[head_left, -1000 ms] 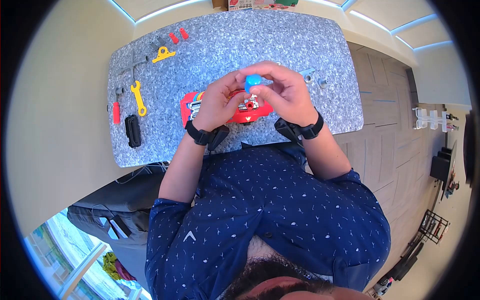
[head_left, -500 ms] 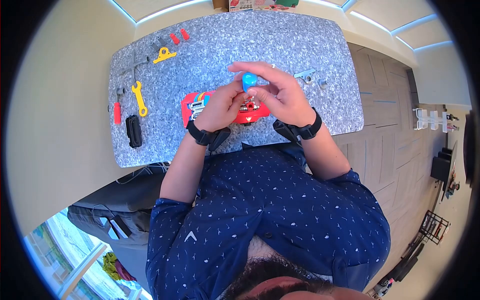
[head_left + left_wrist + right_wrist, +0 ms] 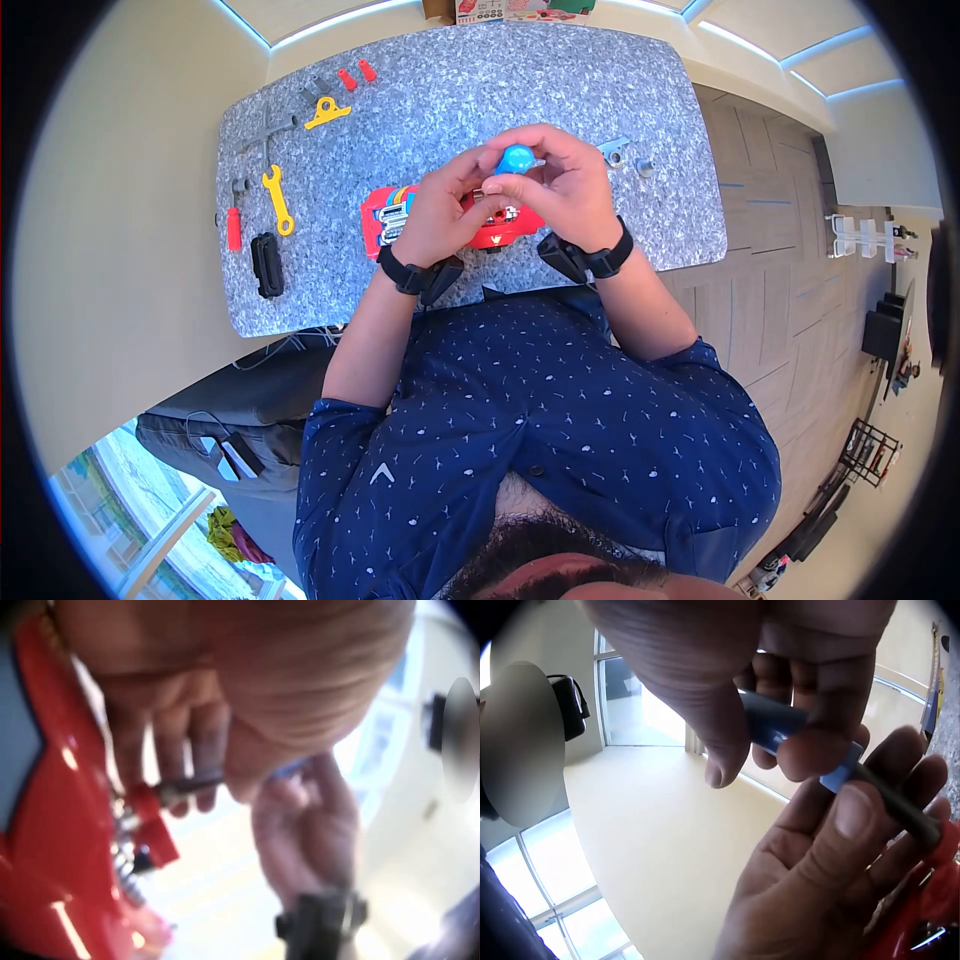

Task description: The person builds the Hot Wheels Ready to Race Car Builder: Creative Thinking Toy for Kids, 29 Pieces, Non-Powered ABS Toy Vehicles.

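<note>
A toy screwdriver with a blue handle (image 3: 517, 158) and a grey shaft (image 3: 900, 806) is held over a red toy car (image 3: 492, 236). My right hand (image 3: 572, 188) grips the blue handle between thumb and fingers. Lower down, my left hand (image 3: 443, 208) pinches the tool near where handle and shaft meet, thumb on one side and fingers on the other. The shaft's far end is right at a red part (image 3: 159, 841) above the car's chrome engine pieces (image 3: 124, 851). Both hands cover much of the car in the head view.
On the table's left lie a yellow wrench (image 3: 277, 200), a red-handled screwdriver (image 3: 234, 228), a black case-like piece (image 3: 266, 264), a grey cross-shaped wrench (image 3: 266, 132) and a yellow bracket (image 3: 327, 113). Small red pieces (image 3: 347, 79) sit farther back. A grey tool (image 3: 612, 152) lies right of the hands.
The right fingers straightened off the blue handle half a second ago and now curl around it again. The handle's top has shifted slightly right and tilted. The left hand stays nearly in place.
</note>
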Demonstrator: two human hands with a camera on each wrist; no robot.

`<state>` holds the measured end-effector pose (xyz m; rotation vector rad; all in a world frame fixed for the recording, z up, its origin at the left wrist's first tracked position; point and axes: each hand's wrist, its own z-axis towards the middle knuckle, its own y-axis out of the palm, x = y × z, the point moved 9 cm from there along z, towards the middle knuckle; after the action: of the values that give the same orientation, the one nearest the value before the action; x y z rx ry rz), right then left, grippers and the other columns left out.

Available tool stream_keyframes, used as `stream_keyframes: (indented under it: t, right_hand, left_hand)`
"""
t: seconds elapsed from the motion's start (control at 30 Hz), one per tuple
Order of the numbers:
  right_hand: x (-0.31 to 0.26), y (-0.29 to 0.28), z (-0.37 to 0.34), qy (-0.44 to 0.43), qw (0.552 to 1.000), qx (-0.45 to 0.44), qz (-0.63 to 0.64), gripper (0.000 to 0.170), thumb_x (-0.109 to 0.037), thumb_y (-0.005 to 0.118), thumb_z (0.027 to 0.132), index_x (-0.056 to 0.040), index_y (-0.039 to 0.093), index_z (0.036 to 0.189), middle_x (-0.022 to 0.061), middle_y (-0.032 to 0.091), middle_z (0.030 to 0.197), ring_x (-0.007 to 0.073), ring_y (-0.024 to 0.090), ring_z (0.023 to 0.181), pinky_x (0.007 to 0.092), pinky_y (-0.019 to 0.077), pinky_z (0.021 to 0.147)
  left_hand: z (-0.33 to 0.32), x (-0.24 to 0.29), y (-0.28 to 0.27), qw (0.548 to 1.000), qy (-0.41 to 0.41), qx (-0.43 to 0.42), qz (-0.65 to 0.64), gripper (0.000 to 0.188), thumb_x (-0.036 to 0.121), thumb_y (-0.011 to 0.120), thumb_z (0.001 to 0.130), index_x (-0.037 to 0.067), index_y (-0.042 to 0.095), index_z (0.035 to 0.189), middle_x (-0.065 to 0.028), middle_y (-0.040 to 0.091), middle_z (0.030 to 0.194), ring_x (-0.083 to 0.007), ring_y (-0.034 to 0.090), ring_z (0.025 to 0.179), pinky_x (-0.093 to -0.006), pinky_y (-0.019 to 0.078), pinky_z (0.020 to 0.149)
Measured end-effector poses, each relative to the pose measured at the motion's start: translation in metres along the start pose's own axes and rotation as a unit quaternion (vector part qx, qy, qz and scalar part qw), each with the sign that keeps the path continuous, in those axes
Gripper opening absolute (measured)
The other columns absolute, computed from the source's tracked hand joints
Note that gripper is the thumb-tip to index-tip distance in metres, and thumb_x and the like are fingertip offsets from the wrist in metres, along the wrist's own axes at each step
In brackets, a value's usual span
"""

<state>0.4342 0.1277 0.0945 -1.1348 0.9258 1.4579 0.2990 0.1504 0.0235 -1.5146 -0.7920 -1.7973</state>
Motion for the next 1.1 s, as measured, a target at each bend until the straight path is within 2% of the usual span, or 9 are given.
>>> stream_keyframes:
  t: [0.07,0.17,0.23,0.43,0.53,0.73,0.83,0.93,1.1]
  right_hand:
    - [-0.001,-0.001,0.0,0.027,0.998,0.014,-0.058,0.039,0.003,0.077,0.101,0.0001,0.074,0.14,0.0124,0.078,0.134,0.0176,0.075,0.123,0.032,0.0668,0.098]
    - [-0.008,0.008,0.002,-0.01,0.993,0.003,0.115,0.042,0.0,0.081,0.099,0.0003,0.073,0.14,0.0124,0.079,0.131,0.0177,0.076,0.117,0.0314,0.068,0.094]
    - [-0.003,0.0,0.003,-0.029,0.998,-0.006,0.052,0.047,0.0,0.082,0.099,-0.0006,0.07,0.144,0.0134,0.078,0.131,0.0174,0.076,0.116,0.0306,0.068,0.091]
    - [-0.003,0.001,0.002,-0.021,0.999,0.005,0.024,0.051,0.003,0.079,0.1,-0.0028,0.068,0.149,0.0145,0.077,0.139,0.0163,0.076,0.115,0.0292,0.0673,0.09]
    - [-0.005,0.001,0.003,-0.008,0.999,-0.014,0.043,0.045,0.004,0.078,0.1,-0.002,0.07,0.145,0.0136,0.077,0.137,0.0156,0.076,0.115,0.0291,0.0672,0.09]
    - [0.002,-0.004,0.004,-0.034,0.999,-0.003,0.006,0.04,0.007,0.075,0.1,-0.0006,0.073,0.14,0.0134,0.077,0.136,0.0165,0.077,0.115,0.0301,0.0676,0.093]
    - [0.005,-0.003,0.003,-0.015,0.999,-0.003,0.035,0.039,0.008,0.075,0.1,-0.0005,0.073,0.138,0.0128,0.078,0.135,0.0171,0.077,0.117,0.0307,0.0678,0.095]
    - [-0.002,-0.003,0.005,-0.024,0.999,-0.016,0.029,0.04,0.01,0.074,0.101,0.0009,0.07,0.14,0.0153,0.078,0.132,0.0208,0.074,0.124,0.0349,0.0654,0.102]
    - [0.001,-0.008,0.0,-0.018,0.999,-0.009,0.03,0.04,0.01,0.074,0.101,0.0001,0.071,0.139,0.0134,0.077,0.134,0.0182,0.076,0.12,0.0323,0.0677,0.095]
  left_hand:
    - [0.0,-0.003,-0.002,1.0,0.02,0.021,-0.013,0.044,-0.002,0.065,0.11,-0.002,0.059,0.154,-0.012,0.078,0.131,-0.0183,0.076,0.123,-0.034,0.0603,0.104]
    - [0.0,-0.002,-0.002,1.0,0.026,-0.001,0.013,0.044,-0.001,0.064,0.11,-0.001,0.058,0.154,-0.011,0.078,0.13,-0.0175,0.075,0.122,-0.0335,0.0601,0.105]
    - [-0.001,-0.006,-0.001,0.998,-0.007,-0.049,0.044,0.044,-0.002,0.061,0.111,-0.001,0.058,0.155,-0.0107,0.077,0.129,-0.0173,0.075,0.121,-0.0328,0.0596,0.105]
    - [-0.001,-0.001,-0.002,0.999,0.002,0.013,0.047,0.05,-0.005,0.066,0.107,-0.002,0.057,0.156,-0.0129,0.079,0.129,-0.0189,0.076,0.123,-0.0351,0.0602,0.106]
    - [0.001,0.003,-0.001,0.999,0.003,0.0,0.046,0.028,-0.004,0.063,0.11,-0.001,0.063,0.138,-0.0086,0.08,0.116,-0.0126,0.075,0.11,-0.031,0.0607,0.097]
    - [0.0,-0.002,-0.003,0.997,0.028,0.039,0.057,0.021,-0.003,0.069,0.108,0.0,0.068,0.129,-0.0068,0.077,0.115,-0.0099,0.074,0.101,-0.0291,0.0601,0.089]
    - [-0.001,-0.004,-0.005,0.996,-0.017,0.035,0.075,0.029,0.005,0.082,0.101,0.002,0.07,0.127,-0.0096,0.077,0.119,-0.0186,0.075,0.109,-0.0375,0.0595,0.095]
    - [-0.004,0.032,0.001,0.923,0.102,-0.026,0.37,0.045,0.016,0.092,0.09,0.006,0.072,0.129,-0.0122,0.077,0.122,-0.0313,0.072,0.121,-0.0478,0.0546,0.106]
    - [-0.01,0.017,-0.007,0.931,0.101,-0.021,0.351,0.057,0.024,0.097,0.081,0.01,0.074,0.132,-0.0122,0.076,0.125,-0.0384,0.067,0.127,-0.0521,0.0499,0.111]
